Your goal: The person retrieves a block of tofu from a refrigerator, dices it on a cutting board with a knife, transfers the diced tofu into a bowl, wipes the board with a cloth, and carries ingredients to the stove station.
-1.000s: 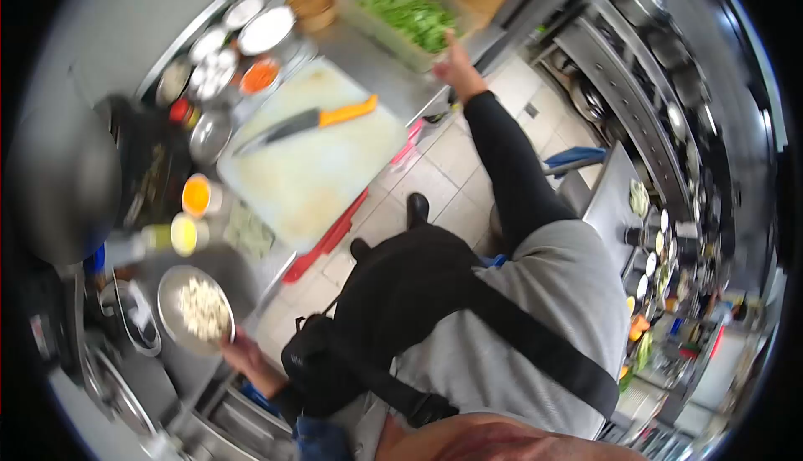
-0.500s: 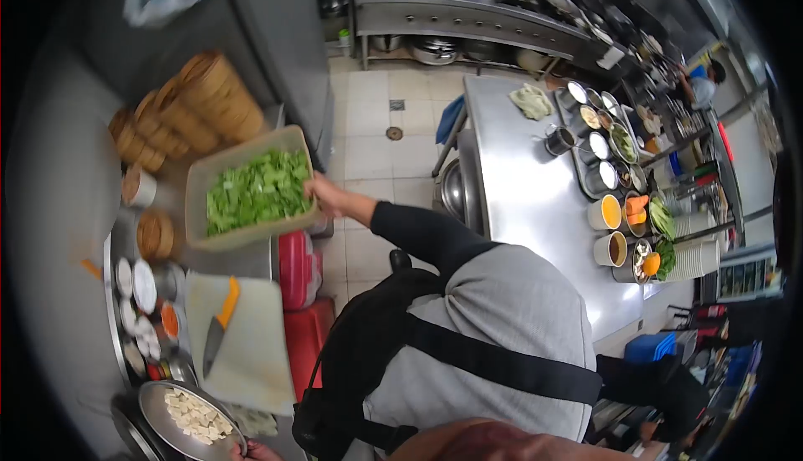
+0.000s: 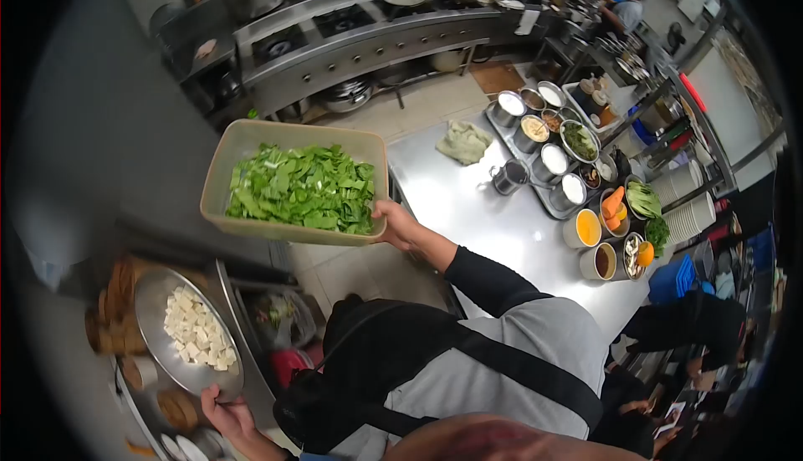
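Note:
My right hand (image 3: 400,225) grips the near right corner of a beige plastic tub (image 3: 293,228) at arm's length. Chopped leafy greens (image 3: 305,186) cover the tub's bottom. At lower left, my left hand (image 3: 230,417) holds a shallow metal bowl (image 3: 155,315) by its near rim, the thumb on top. White cubes that look like tofu (image 3: 196,327) lie in the bowl, which is tilted in view. Both containers are held up, apart from each other, with the bowl below and left of the tub.
A steel table (image 3: 443,197) to the right carries a cloth (image 3: 464,142), a metal jug (image 3: 510,176) and several ingredient containers. Stoves (image 3: 368,51) line the back. Bamboo steamers (image 3: 176,409) sit on the left counter. Co-workers (image 3: 623,17) stand at upper right and lower right.
My view has turned away from the left counter toward the stoves and steel table. Tub and bowl have come along in my hands; the bowl is now lifted over the steamers' side.

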A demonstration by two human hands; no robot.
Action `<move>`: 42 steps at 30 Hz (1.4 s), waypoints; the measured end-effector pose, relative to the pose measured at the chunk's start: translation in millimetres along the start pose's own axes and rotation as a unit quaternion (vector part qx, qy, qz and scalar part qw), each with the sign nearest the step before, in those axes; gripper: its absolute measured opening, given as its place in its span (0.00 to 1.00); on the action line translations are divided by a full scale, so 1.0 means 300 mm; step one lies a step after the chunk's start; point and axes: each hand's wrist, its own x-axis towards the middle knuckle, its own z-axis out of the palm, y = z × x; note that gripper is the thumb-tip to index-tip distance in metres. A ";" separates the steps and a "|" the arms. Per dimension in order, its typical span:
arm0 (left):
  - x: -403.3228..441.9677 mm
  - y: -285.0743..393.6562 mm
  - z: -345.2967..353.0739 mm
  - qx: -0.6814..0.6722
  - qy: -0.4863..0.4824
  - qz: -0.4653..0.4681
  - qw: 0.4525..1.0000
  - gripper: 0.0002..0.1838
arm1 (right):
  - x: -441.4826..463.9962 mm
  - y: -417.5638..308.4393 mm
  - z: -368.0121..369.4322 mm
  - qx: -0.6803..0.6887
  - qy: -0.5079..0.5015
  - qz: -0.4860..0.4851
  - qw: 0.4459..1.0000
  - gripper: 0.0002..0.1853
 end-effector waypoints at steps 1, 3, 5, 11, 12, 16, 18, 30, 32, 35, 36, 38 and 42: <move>0.116 -0.008 0.013 -0.018 -0.063 -0.017 0.998 0.22 | 0.080 -0.019 -0.043 0.021 -0.003 -0.018 1.000 0.42; 0.348 -0.069 0.241 0.028 0.046 0.002 0.999 0.20 | 0.213 -0.105 -0.095 0.019 0.088 -0.058 0.994 0.32; 0.596 -0.098 0.328 0.050 0.008 -0.009 0.999 0.20 | 0.324 -0.208 -0.154 0.023 0.111 -0.093 0.989 0.19; 1.378 -0.144 0.546 0.061 -0.065 -0.088 0.992 0.21 | 0.474 -0.544 -0.229 0.077 0.220 -0.178 0.956 0.21; 1.459 -0.136 0.666 0.089 -0.082 -0.106 0.987 0.29 | 0.502 -0.575 -0.278 0.100 0.213 -0.199 0.951 0.22; 1.924 -0.198 0.870 0.092 -0.099 -0.168 0.976 0.02 | 0.540 -0.682 -0.365 0.149 0.295 -0.236 0.914 0.30; 2.111 -0.248 1.044 0.128 -0.074 -0.180 0.973 0.02 | 0.558 -0.764 -0.352 0.158 0.337 -0.251 0.894 0.32; 2.785 -0.645 1.378 0.158 -0.058 -0.187 0.968 0.06 | 1.040 -1.481 -0.806 0.173 0.315 -0.381 0.852 0.34; 2.920 -0.674 1.471 0.160 0.002 -0.201 0.967 0.07 | 1.224 -1.658 -0.927 0.225 0.318 -0.378 0.840 0.32; 3.125 -0.759 1.641 0.193 0.019 -0.197 0.961 0.09 | 1.414 -1.968 -1.133 0.184 0.311 -0.402 0.842 0.27; 3.197 -0.806 1.676 0.197 0.013 -0.195 0.961 0.10 | 1.468 -2.059 -1.181 0.166 0.315 -0.405 0.843 0.25; 3.313 -0.882 1.788 0.205 -0.002 -0.193 0.960 0.10 | 1.586 -2.234 -1.341 0.199 0.357 -0.390 0.825 0.26; 3.463 -1.017 2.087 0.194 0.011 -0.199 0.961 0.11 | 1.766 -2.621 -1.391 0.113 0.444 -0.384 0.802 0.25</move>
